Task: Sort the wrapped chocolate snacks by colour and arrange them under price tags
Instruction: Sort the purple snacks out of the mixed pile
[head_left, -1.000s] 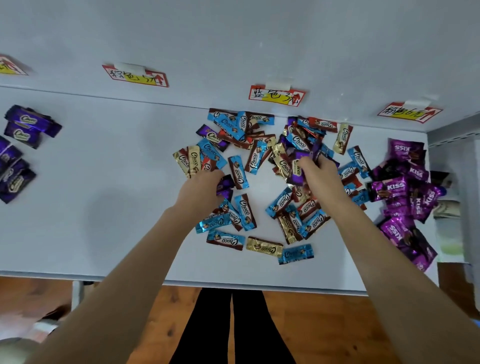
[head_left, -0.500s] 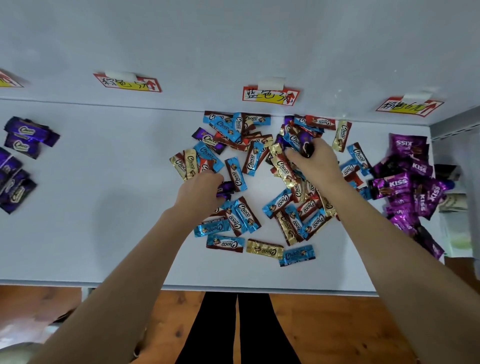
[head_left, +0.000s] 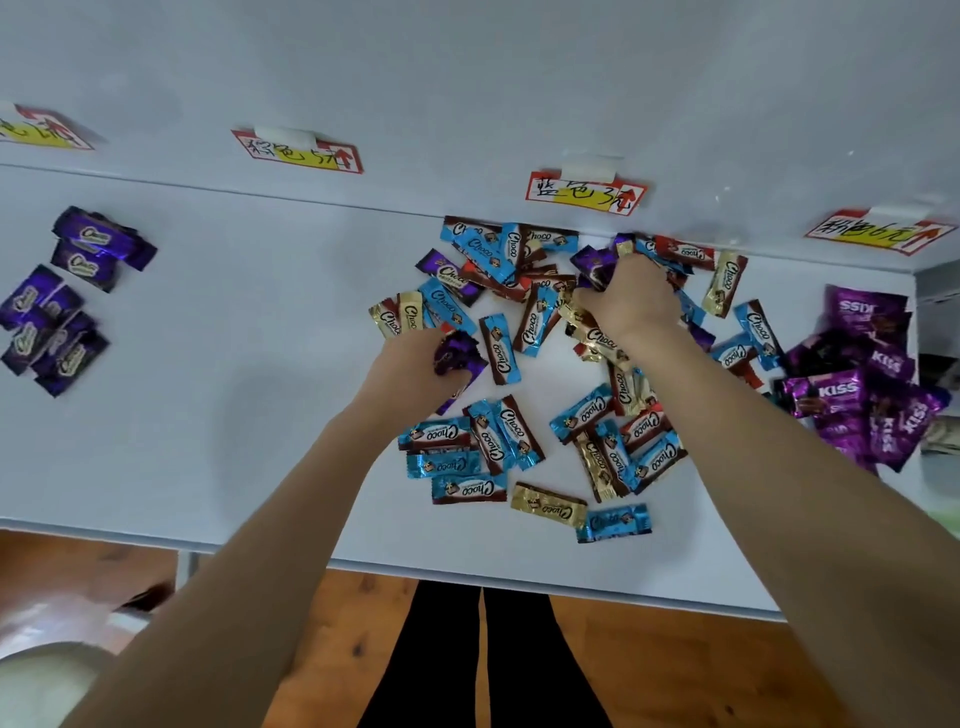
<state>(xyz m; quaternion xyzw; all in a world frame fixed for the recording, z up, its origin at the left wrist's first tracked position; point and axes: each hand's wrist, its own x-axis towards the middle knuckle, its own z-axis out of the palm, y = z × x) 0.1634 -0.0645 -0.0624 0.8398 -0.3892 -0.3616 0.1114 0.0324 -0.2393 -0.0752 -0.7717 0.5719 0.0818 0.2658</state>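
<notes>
My right hand (head_left: 631, 299) has pushed on to the back of the mixed pile (head_left: 582, 413) on the counter (head_left: 234, 389) (fingers buried, so I can't tell what they hold) while my left hand (head_left: 410, 366) still clutches a bunch of purple snacks (head_left: 457, 351), so purple-picking isn't finished yet.

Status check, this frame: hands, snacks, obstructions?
Left hand grips purple snacks. Right hand buried in mixed pile, grip unclear. Sorted purple group far left. No obstruction seen.

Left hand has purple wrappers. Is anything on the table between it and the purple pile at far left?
Nothing visible. Between the left hand, gripping purple wrappers, and the purple pile lies only bare white table.
</notes>
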